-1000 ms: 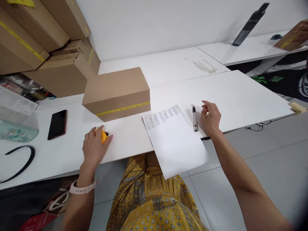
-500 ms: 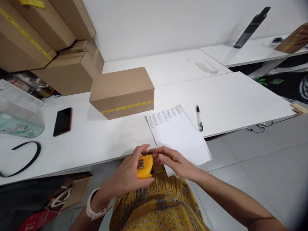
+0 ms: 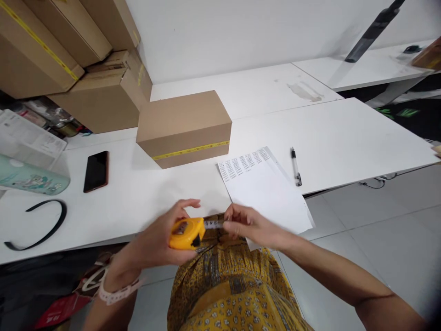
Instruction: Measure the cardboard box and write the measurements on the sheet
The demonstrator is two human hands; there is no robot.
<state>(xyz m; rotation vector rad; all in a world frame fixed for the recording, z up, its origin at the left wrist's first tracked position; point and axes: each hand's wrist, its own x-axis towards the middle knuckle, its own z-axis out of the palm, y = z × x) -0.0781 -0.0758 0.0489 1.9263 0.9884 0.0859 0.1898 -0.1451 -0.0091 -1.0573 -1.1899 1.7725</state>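
Observation:
My left hand (image 3: 161, 236) grips a yellow tape measure (image 3: 186, 233) above my lap, at the table's front edge. My right hand (image 3: 246, 224) pinches the end of its blade (image 3: 213, 224), and a short length shows between the two hands. Just beyond them a cardboard box (image 3: 186, 131) with a yellow tape strip sits on the white table (image 3: 161, 193). A sheet of paper (image 3: 268, 195) with columns of handwriting lies beside my right hand and overhangs the front edge. To its right rests a black and clear pen (image 3: 295, 168).
At the left lie a phone (image 3: 96, 171), a black curved band (image 3: 51, 230) and a mint-green bottle (image 3: 34, 177). Several large cardboard boxes (image 3: 99, 99) are stacked at the back left. A dark bottle (image 3: 370, 34) stands on the far right table.
My left hand has moved left with the tape measure. My right hand has taken hold of the blade's end, and a short stretch of blade is now out. The view has shifted slightly.

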